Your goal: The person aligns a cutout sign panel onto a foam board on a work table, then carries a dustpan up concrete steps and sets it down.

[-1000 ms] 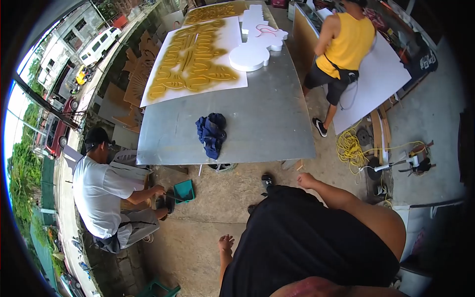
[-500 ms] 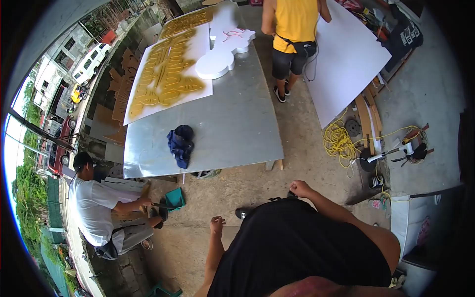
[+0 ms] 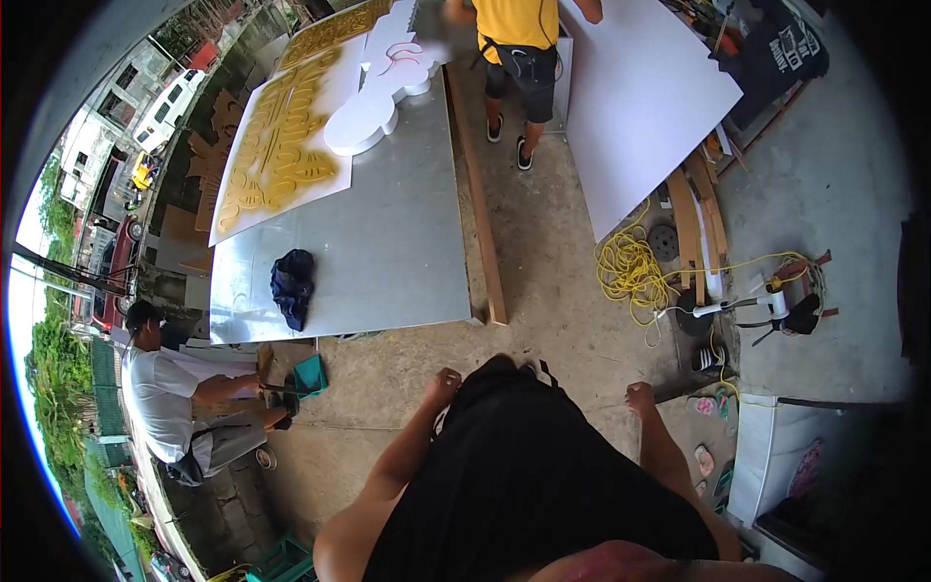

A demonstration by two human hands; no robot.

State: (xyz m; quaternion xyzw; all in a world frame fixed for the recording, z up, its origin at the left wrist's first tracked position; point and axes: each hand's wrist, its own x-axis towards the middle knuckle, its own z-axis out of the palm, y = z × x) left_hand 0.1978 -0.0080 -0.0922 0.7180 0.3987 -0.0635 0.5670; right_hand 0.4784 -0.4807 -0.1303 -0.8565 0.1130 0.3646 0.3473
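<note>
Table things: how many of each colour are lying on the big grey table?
Gold-painted boards: 2
White foam shapes: 1
Blue cloths: 1
Total: 4

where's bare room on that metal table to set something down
The metal table is bare across its near half, between the blue cloth at the left and the wooden plank along its right edge. The far end is crowded by the gold-painted board and white foam cutout. Both hands hang empty.
</note>
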